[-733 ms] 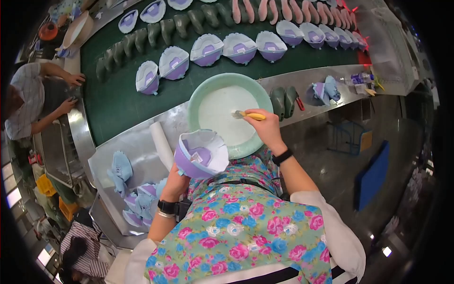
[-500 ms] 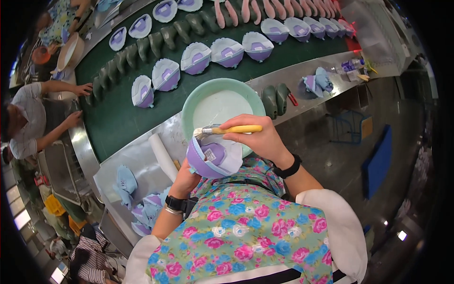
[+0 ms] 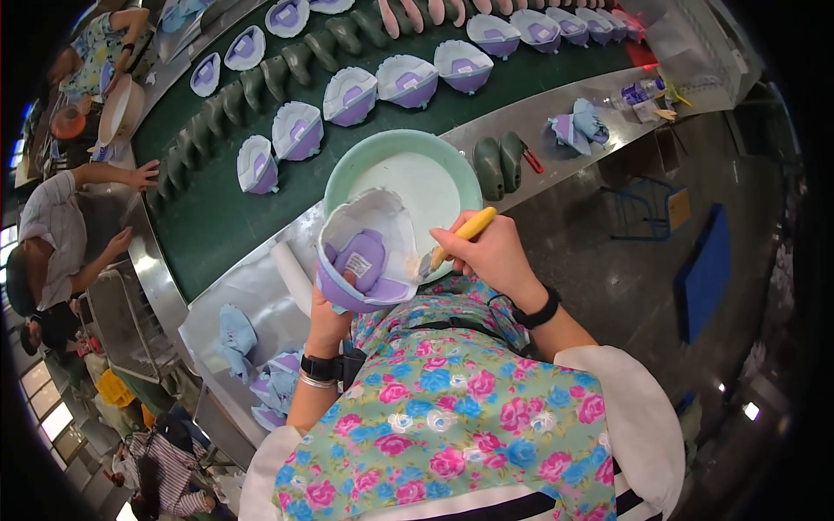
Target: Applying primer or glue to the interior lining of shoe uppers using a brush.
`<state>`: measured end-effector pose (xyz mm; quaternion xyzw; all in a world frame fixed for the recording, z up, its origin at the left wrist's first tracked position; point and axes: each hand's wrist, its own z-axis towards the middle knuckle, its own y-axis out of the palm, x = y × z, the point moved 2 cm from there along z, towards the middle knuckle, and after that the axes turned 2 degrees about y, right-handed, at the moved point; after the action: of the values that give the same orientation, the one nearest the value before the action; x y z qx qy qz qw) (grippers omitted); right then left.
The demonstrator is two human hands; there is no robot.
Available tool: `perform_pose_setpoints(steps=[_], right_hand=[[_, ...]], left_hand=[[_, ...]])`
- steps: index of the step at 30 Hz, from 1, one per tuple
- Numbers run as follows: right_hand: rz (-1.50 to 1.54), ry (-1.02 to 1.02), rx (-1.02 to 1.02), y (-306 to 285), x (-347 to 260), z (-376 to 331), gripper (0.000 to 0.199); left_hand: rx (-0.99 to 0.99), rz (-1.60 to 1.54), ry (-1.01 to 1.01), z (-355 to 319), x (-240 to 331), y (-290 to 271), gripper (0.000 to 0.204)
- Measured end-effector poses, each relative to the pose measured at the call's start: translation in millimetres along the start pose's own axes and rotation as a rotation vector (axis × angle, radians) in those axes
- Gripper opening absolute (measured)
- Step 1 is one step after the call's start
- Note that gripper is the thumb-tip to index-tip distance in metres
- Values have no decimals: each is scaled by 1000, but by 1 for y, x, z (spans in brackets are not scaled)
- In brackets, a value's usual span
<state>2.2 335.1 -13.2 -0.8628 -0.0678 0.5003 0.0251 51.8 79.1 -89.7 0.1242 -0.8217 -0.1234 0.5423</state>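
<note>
At the bench [image 3: 233, 280], upper [image 3: 372, 239] is held tilted by left hand [image 3: 328, 319] near basin [image 3: 470, 174], presumably exposing its lining [image 3: 388, 211] to brush [image 3: 476, 223] gripped in right hand [image 3: 501, 258].

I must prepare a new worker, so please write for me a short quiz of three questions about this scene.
1. Which side holds the yellow-handled brush?
A) the person's left
B) the person's right
2. True or false: the left hand is holding a dark green shoe form.
3. Fill in: the round green basin contains something ____ in colour.

Key:
1. B, the right hand.
2. False; it holds a purple-and-white shoe upper.
3. White.
</note>
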Motion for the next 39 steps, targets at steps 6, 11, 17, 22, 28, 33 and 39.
perform_pose_setpoints(steps=[6, 11, 17, 22, 28, 33, 39], right_hand=[[-51, -128, -104, 9, -30, -24, 24], [-244, -211, 13, -3, -21, 3, 17], [-92, -450, -76, 15, -56, 0, 9], [-82, -670, -578, 75, -82, -7, 13], [-231, -435, -389, 63, -50, 34, 11], [-360, -140, -309, 53, -30, 19, 22], [-37, 20, -43, 50, -40, 34, 19]], left_hand=[[23, 379, 185, -8, 14, -3, 49], [274, -320, -32, -11, 13, 10, 31], [261, -678, -451, -21, 5, -11, 38], [-134, -600, -266, -29, 15, 20, 39], [39, -651, -654, -36, -10, 1, 24], [159, -710, -731, -38, -15, -29, 14], [248, -520, -116, -5, -5, -137, 29]])
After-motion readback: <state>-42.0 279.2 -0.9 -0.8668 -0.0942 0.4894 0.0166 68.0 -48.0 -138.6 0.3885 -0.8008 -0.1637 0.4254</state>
